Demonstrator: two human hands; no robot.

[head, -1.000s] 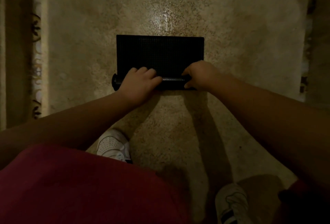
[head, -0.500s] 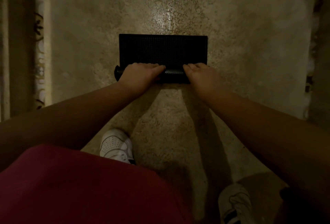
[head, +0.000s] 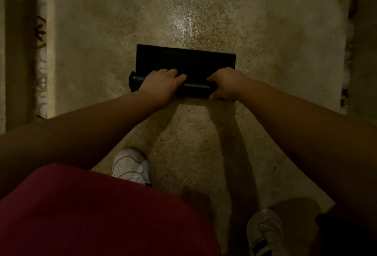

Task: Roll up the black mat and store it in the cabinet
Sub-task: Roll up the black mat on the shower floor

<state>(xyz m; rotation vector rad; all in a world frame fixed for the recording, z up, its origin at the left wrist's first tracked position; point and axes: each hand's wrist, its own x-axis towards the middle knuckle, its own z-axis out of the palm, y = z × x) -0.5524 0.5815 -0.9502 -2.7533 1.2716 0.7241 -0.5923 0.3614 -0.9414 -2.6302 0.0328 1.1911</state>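
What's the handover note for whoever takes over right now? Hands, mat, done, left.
Left hand: palm down on the rolled part of the black mat, near its left end.
Right hand: on the roll near its right end, fingers curled over it.
Mat: on the speckled floor, near edge rolled, a flat strip left beyond the hands.
Done: most of the rolling.
Left: finish the roll, carry to cabinet, which is not in view.

- One head-worn view only, looking steeply down and forward at the speckled floor (head: pixel 265 31); both forearms reach in from the near edge; wide-angle.
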